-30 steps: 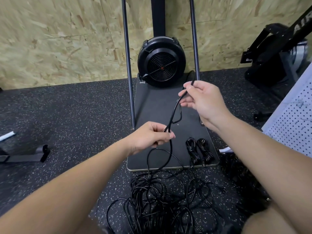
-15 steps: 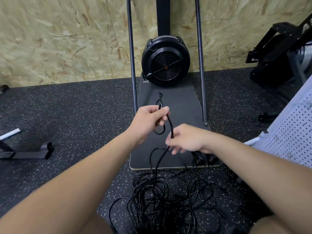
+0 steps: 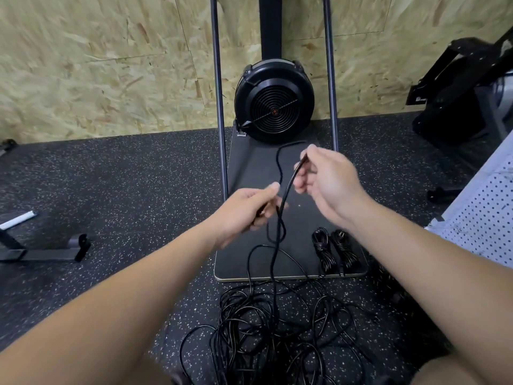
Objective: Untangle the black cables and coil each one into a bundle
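Observation:
A tangled heap of black cables [image 3: 277,337] lies on the speckled floor in front of me. One black cable [image 3: 287,190] rises out of the heap. My left hand [image 3: 247,209] grips folded loops of it above the dark platform [image 3: 244,251]. My right hand [image 3: 330,179] pinches the same cable higher up, between thumb and forefinger, stretching it up and to the right. A free loop of the cable curves up behind my hands toward the fan. Two coiled cable bundles [image 3: 336,251] lie side by side on the platform's near right corner.
A round black fan housing [image 3: 273,102] stands at the platform's far end between two upright metal poles [image 3: 219,107], against an OSB wall. A black machine [image 3: 466,93] sits at right, a white perforated panel [image 3: 485,218] near my right arm, a metal foot [image 3: 44,251] at left.
My right hand has lifted from low beside the left hand, up and to the right, drawing a length of cable through. The left hand dropped slightly, still holding its loops.

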Action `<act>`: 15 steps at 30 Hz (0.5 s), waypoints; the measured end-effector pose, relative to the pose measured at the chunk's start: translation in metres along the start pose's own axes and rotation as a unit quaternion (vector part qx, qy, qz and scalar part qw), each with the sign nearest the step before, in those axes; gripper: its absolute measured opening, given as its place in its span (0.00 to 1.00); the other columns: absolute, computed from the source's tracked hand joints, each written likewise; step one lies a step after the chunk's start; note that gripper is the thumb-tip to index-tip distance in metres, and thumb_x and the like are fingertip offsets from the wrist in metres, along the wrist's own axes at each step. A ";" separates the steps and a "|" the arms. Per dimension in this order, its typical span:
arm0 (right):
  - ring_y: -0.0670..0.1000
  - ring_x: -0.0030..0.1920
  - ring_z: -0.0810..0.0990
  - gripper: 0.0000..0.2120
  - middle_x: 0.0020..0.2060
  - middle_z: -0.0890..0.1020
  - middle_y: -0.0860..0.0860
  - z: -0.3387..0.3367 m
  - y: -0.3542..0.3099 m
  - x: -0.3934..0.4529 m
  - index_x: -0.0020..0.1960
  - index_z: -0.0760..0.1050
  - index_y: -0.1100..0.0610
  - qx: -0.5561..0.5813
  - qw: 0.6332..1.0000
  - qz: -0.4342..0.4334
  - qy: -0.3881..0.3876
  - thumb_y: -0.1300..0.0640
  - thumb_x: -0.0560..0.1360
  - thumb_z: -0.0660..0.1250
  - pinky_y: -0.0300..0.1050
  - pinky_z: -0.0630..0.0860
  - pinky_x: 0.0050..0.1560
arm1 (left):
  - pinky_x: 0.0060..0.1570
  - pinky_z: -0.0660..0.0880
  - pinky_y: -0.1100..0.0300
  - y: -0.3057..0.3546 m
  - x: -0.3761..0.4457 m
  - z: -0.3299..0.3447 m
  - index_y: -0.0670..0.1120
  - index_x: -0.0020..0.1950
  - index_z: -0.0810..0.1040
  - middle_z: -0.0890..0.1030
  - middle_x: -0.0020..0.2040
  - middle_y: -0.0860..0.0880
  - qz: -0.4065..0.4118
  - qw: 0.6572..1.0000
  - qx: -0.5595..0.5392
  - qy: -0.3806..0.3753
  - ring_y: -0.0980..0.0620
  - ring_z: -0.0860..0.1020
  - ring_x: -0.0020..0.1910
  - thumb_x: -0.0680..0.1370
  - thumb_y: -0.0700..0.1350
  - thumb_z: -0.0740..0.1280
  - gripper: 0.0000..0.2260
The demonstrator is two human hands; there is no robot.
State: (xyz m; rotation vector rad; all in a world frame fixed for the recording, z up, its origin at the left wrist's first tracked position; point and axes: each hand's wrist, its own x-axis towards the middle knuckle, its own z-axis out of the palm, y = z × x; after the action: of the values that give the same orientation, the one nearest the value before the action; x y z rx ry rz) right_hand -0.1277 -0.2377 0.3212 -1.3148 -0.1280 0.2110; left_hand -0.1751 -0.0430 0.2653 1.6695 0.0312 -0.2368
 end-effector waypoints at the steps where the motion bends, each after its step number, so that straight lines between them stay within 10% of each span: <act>1: 0.53 0.30 0.77 0.13 0.34 0.75 0.56 -0.004 -0.004 0.003 0.50 0.74 0.59 0.017 1.000 0.000 0.008 0.56 0.91 0.58 0.47 0.74 0.32 | 0.32 0.58 0.58 -0.001 -0.004 0.004 0.36 0.57 0.86 0.74 0.36 0.52 -0.002 1.000 0.019 -0.024 0.51 0.64 0.33 0.87 0.61 0.66 0.26; 7: 0.54 0.34 0.81 0.14 0.35 0.78 0.55 -0.017 -0.002 0.013 0.52 0.76 0.60 0.055 0.997 0.020 0.039 0.52 0.90 0.62 0.48 0.81 0.38 | 0.31 0.64 0.61 -0.008 -0.012 0.012 0.44 0.52 0.90 0.80 0.40 0.46 0.018 0.998 0.050 -0.034 0.53 0.73 0.35 0.83 0.49 0.76 0.09; 15: 0.55 0.40 0.85 0.10 0.41 0.83 0.57 -0.025 0.008 0.006 0.57 0.83 0.64 -0.148 0.988 0.040 -0.021 0.59 0.86 0.66 0.47 0.82 0.41 | 0.30 0.62 0.60 -0.011 -0.005 0.013 0.37 0.48 0.85 0.83 0.39 0.45 0.033 0.994 0.068 0.079 0.49 0.75 0.34 0.83 0.49 0.75 0.14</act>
State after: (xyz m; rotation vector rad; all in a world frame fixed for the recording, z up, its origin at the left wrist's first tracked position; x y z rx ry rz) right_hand -0.1177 -0.2580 0.3070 -1.6125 -0.1467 0.2960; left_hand -0.1835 -0.0539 0.2543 1.8185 0.0806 -0.0584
